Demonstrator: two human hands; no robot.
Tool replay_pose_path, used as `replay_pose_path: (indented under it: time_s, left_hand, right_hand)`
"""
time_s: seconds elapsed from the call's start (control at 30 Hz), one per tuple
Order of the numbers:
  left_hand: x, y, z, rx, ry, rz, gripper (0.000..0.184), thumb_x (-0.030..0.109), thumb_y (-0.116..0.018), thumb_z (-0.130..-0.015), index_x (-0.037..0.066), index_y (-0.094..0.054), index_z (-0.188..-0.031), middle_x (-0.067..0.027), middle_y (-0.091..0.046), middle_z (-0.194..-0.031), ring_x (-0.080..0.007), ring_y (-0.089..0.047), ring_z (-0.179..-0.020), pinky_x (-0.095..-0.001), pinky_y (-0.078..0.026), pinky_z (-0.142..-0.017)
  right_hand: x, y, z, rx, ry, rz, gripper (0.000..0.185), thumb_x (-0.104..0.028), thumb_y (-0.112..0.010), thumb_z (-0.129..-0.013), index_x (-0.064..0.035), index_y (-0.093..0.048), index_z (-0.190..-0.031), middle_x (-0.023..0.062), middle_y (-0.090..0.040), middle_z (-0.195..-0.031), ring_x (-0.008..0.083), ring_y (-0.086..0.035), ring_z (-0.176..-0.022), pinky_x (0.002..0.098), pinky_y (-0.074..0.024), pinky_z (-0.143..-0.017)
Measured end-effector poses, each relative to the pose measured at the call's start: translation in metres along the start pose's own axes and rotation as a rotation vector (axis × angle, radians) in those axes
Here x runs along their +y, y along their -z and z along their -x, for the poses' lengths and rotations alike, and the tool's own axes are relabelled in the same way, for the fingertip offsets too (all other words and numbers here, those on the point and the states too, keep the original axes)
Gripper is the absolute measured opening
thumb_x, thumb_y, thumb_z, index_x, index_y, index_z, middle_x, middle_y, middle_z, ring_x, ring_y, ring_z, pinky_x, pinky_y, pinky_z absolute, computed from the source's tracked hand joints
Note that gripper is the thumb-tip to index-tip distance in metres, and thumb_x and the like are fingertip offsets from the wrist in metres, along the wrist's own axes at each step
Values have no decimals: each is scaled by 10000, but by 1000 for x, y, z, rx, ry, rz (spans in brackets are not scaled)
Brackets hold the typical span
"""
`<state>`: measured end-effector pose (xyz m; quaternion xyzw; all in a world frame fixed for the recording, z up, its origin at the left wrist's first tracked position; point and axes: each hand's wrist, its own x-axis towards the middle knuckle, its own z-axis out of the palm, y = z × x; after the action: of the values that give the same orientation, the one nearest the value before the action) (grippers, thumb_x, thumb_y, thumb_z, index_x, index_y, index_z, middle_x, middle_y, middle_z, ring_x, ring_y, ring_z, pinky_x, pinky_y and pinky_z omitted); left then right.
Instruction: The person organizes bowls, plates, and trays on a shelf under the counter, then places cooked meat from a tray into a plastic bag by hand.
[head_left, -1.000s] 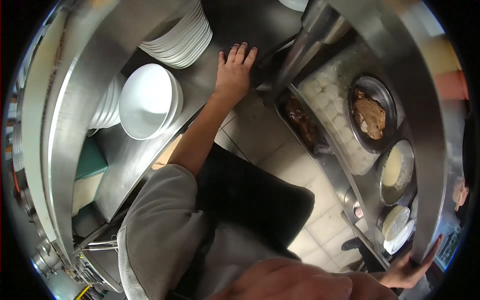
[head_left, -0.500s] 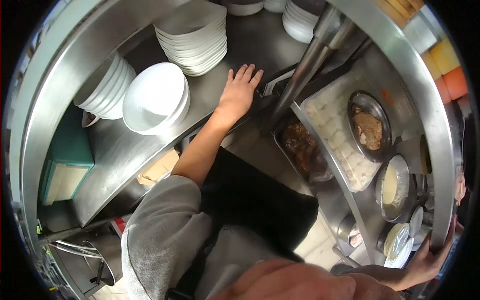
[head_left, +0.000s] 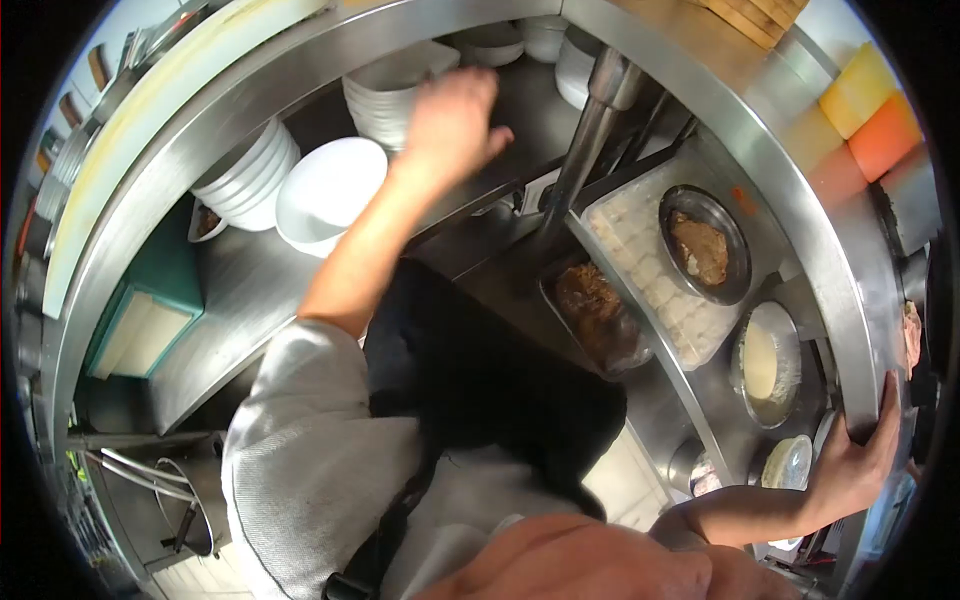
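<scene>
My left hand (head_left: pixel 448 125) is blurred in front of a tall stack of white bowls (head_left: pixel 375 105); its thumb points away, and its other fingers are too smeared to tell whether they touch a bowl. Just below it stands a large white bowl (head_left: pixel 325 195), with another stack of white bowls (head_left: pixel 255 180) to its left. At the lower right, my right hand (head_left: pixel 865 455) grips the steel shelf edge (head_left: pixel 850 330), thumb and fingers on either side of it.
On the right are a tray of pale pieces (head_left: pixel 640 260), a metal bowl of browned meat (head_left: pixel 703 245), a bowl of pale batter (head_left: pixel 762 365) and a container of dark food (head_left: pixel 590 305). A steel post (head_left: pixel 585 150) rises between the counters. A green box (head_left: pixel 160 300) stands at left.
My left hand has lifted off the steel counter and moved up and left to the tall bowl stack. My right hand remains at the shelf edge. The view has shifted.
</scene>
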<state>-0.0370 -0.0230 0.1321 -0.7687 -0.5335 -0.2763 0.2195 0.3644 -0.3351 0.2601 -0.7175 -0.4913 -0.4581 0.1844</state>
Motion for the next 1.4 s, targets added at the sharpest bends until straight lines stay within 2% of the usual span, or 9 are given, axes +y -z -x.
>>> replay_pose_path:
  time_s: [0.13,0.23,0.3,0.4,0.53,0.67,0.77,1.03,1.4]
  left_hand:
    - [-62,-4,-48,-524,216,-373,781,515,-823,-697,51,-611,-1288,-169,-669,-1226,-338,-635,-1148,-495,-499,-978]
    - [-89,-13,-55,-671,272,-264,767,487,-833,-681,41,-627,-1270,-197,-675,-1216,-346,-659,-1117,-474,-522,-951]
    - [-103,-19,-54,-681,284,-288,764,474,-831,-677,39,-629,-1271,-201,-669,-1229,-351,-653,-1129,-469,-519,-961]
    - [-136,-23,-50,-631,257,-227,786,437,-833,-647,32,-622,-1287,-211,-661,-1245,-374,-638,-1148,-469,-504,-992]
    - [-181,-27,-53,-563,185,-268,854,432,-843,-607,31,-596,-1319,-215,-656,-1252,-377,-630,-1159,-449,-482,-1025]
    - [-228,-31,-67,-575,165,-259,902,426,-849,-589,33,-569,-1350,-226,-641,-1274,-378,-616,-1176,-446,-458,-1055]
    - [-251,-46,-77,-585,164,-244,892,426,-842,-598,35,-568,-1352,-226,-635,-1280,-378,-611,-1182,-446,-455,-1058]
    - [-271,-102,-95,-606,185,-182,865,424,-823,-624,39,-567,-1355,-225,-621,-1297,-376,-599,-1197,-448,-446,-1065]
    - [-276,-141,-104,-562,189,-117,828,422,-798,-660,45,-565,-1359,-224,-601,-1320,-374,-582,-1218,-450,-434,-1075]
  right_hand:
    - [2,-6,3,16,-48,-46,544,-15,-742,-769,-133,-664,-1294,54,-695,-1244,242,-679,-1096,347,-544,-873]
    - [9,-8,3,17,-8,-56,494,-20,-739,-806,-107,-667,-1287,75,-704,-1222,234,-687,-1086,335,-547,-878]
    - [15,-10,2,15,28,-63,468,-20,-733,-825,-84,-666,-1284,89,-705,-1216,233,-689,-1084,331,-548,-882]
    - [33,-15,8,1,15,-98,567,-87,-763,-803,-197,-634,-1344,36,-687,-1264,227,-670,-1139,335,-556,-905]
    - [21,-12,7,-38,82,-184,509,-49,-711,-874,-82,-596,-1369,102,-654,-1310,245,-631,-1197,369,-528,-999]
    - [29,-18,8,-48,36,-321,507,-71,-708,-894,-68,-579,-1383,126,-640,-1318,249,-622,-1194,368,-519,-1014]
    - [22,-16,9,-39,17,-241,480,-89,-693,-911,-67,-582,-1378,125,-636,-1327,248,-623,-1193,359,-516,-1016]
    - [13,-11,3,-12,25,-18,414,-92,-687,-912,-75,-638,-1323,87,-669,-1294,227,-636,-1191,354,-524,-1009]
    - [12,-9,1,-21,49,-117,394,-95,-683,-926,12,-625,-1300,118,-654,-1305,249,-623,-1206,375,-522,-1028]
